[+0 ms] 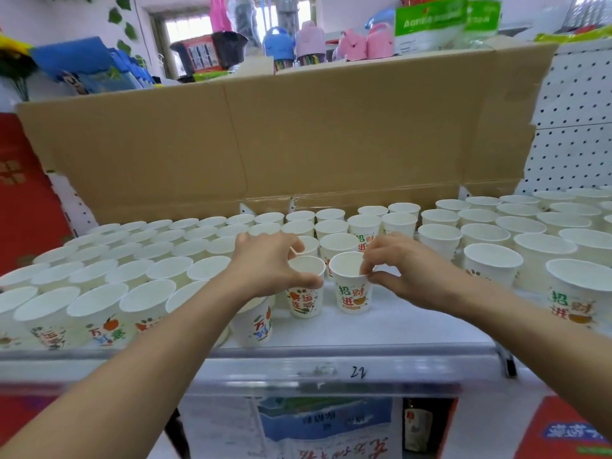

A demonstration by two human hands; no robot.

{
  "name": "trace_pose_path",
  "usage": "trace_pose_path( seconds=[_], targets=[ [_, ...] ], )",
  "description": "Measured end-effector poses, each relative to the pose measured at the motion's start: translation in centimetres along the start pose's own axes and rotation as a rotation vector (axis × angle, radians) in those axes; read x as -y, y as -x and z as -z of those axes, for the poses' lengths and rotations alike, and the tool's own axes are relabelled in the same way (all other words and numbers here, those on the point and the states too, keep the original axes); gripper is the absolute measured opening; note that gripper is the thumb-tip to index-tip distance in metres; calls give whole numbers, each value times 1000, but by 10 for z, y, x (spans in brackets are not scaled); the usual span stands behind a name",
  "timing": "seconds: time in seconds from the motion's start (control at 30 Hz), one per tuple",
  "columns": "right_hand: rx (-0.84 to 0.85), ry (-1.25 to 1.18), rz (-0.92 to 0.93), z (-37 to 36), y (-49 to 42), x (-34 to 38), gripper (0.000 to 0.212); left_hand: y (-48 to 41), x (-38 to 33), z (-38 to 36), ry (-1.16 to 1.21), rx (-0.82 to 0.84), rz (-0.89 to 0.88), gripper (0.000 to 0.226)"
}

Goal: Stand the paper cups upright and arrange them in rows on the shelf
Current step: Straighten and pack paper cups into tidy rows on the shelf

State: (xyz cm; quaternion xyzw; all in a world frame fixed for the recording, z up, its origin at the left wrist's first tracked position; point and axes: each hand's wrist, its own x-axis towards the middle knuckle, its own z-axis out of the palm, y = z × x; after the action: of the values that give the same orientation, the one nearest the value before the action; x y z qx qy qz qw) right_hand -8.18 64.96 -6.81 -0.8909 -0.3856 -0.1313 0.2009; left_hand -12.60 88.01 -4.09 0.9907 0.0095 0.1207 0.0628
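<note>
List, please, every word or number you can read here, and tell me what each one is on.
"22": handwritten on the shelf edge.
"招财进": middle-right cup, pinched by the right hand.
"运", "连": middle-left cup, gripped by the left hand, partly covered.
"招财进": far-right cup.
"万": front cup.
Green bag above, posters below: too blurred to read.

Cardboard (298,137) spans the middle, pegboard (578,127) at right, red box (23,200) at left, pink bottles (357,44) and green packet (430,24) along the top
</note>
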Motion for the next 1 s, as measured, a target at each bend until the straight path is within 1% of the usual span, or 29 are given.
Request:
trace_pose_path(
  seconds=[0.37, 0.43, 0.5, 0.57, 0.6, 0.7, 0.77, 0.8, 0.83, 0.9, 0.97, 1.0],
  targets=[
    [-29, 25, -7, -4, -3, 2, 13, -3, -2, 1, -27, 3, 29, 73],
    [-42, 33, -8, -3, 0, 5, 21, 1, -5, 5, -69, -45, 32, 76],
    [-78, 43, -17, 1, 10, 3, 33, 6, -14, 7, -66, -155, 19, 72],
    [-138, 48, -50, 9, 24, -5, 36, 11, -31, 5, 50, -241, -67, 59],
    [-175, 52, -73, 15, 33, -11, 33, 13, -43, 1, 132, -252, -138, 52],
    [-317, 68, -195, 40, 63, -37, 25, 10, -89, -17, 302, -194, -386, 42],
    [-381, 122, -312, 59, 84, -51, 23, 1, -126, -32, 316, -128, -496, 43],
    [-387, 173, -374, 67, 95, -56, 23, -4, -143, -38, 312, -109, -533, 45],
    [-372, 242, -437, 74, 105, -61, 25, -11, -159, -44, 300, -104, -565, 47],
    [-280, 418, -539, 82, 123, -63, 34, -24, -184, -55, 231, -116, -597, 49],
    [-169, 563, -589, 84, 137, -64, 41, -36, -197, -63, 142, -125, -587, 44],
    [-129, 610, -600, 83, 143, -65, 40, -39, -199, -66, 124, -133, -573, 39]
  ],
)
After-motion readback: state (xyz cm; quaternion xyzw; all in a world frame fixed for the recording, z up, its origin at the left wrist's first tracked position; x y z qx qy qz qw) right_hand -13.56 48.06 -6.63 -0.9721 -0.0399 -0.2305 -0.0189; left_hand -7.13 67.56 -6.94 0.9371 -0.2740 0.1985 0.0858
